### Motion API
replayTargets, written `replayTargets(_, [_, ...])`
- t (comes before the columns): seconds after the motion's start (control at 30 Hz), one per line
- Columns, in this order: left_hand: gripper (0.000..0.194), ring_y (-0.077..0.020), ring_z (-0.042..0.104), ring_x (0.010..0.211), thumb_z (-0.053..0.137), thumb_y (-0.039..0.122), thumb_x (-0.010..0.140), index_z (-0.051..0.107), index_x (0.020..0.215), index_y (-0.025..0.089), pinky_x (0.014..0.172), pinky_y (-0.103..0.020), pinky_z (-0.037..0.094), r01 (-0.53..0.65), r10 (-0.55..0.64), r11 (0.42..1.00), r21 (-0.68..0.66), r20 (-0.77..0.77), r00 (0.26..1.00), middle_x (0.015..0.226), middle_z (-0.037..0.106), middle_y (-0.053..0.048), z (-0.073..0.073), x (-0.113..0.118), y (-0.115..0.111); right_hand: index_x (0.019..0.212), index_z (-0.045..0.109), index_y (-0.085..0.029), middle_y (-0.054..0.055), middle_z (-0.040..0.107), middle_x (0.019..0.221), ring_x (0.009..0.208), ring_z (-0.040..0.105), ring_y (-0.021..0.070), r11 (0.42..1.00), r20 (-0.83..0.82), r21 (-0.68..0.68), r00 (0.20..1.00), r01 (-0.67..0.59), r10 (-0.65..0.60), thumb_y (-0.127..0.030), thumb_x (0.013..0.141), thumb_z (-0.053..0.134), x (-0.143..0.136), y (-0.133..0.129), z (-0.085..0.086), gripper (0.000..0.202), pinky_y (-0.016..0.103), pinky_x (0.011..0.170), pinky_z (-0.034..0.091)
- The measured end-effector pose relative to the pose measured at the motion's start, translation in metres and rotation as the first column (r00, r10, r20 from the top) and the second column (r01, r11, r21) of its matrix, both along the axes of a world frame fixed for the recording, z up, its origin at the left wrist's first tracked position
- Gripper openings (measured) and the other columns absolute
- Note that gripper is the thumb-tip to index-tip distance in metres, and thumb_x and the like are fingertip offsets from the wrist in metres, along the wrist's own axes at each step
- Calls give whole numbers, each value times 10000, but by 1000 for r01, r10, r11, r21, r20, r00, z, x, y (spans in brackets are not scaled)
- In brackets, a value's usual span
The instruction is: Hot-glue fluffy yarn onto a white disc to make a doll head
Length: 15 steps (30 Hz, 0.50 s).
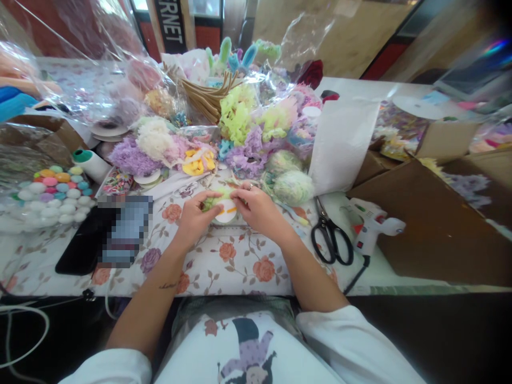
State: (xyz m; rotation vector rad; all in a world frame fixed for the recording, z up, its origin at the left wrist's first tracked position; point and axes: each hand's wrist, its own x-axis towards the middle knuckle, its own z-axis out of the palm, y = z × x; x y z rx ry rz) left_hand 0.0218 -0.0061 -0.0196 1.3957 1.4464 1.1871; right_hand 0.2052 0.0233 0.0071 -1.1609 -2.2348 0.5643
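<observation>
Both of my hands meet over the middle of the flowered tablecloth, on a small white disc [225, 214] with a yellow-orange strip across it. Pale green frilly trim [218, 197] runs along the disc's far edge. My left hand [199, 213] pinches the disc and trim from the left, its thumb on the white face. From the right, my right hand [254, 205] pinches the trim at the disc's upper right edge; a ring shows on one finger. What lies under the disc is hidden.
Black-handled scissors [331, 237] and a white glue gun [372, 226] lie right, beside a cardboard box [432, 224]. Yarn balls [294, 186] and frilly trims [250, 152] crowd the back. Two phones [86, 240] and a bag of pompoms [56, 194] are left.
</observation>
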Motion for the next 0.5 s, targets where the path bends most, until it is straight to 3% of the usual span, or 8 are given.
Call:
replayTargets(0.17, [317,-128,524,662,742,332,710,724,992,188,604,-250,404,36,-36,999,-2,15,999,884,688,-21,-1,1,-1,916,674,-164,79,573,940,844,559,195,999,-85,-18,995,49,-50,-136,846,519,0,-6,-12,172,340,789,473])
replayTargets(0.23, [311,-117,495,619,739,332,710,724,985,186,563,-245,375,26,-26,1000,-10,16,1000,836,672,-12,-2,2,-1,942,680,-175,104,583,982,977,553,243,996,-77,40,994,84,-81,-151,836,529,-1,-10,-15,186,408,888,462])
replayTargets(0.33, [304,-114,505,622,750,325,701,726,970,185,563,-242,388,1,-1,1000,-12,42,999,836,669,-11,-3,3,0,973,678,-191,149,570,1208,1223,470,307,986,-103,106,988,127,-116,-183,833,547,-4,-15,-20,192,510,1047,362])
replayTargets(0.4, [322,-127,557,676,766,341,697,721,977,187,609,-247,438,-17,18,1000,-8,102,995,875,680,-20,-4,2,1,1042,658,-202,149,505,1360,1319,417,313,987,-218,84,969,135,-114,-246,848,570,-4,-17,-24,217,520,1100,315])
replayTargets(0.5, [366,-161,623,793,792,370,690,706,997,190,698,-267,501,-23,18,1000,18,243,970,946,692,-36,-3,1,2,1272,530,-250,124,482,1414,1338,435,277,986,-471,-88,866,142,-167,-371,843,636,-3,-17,-31,458,468,1092,365])
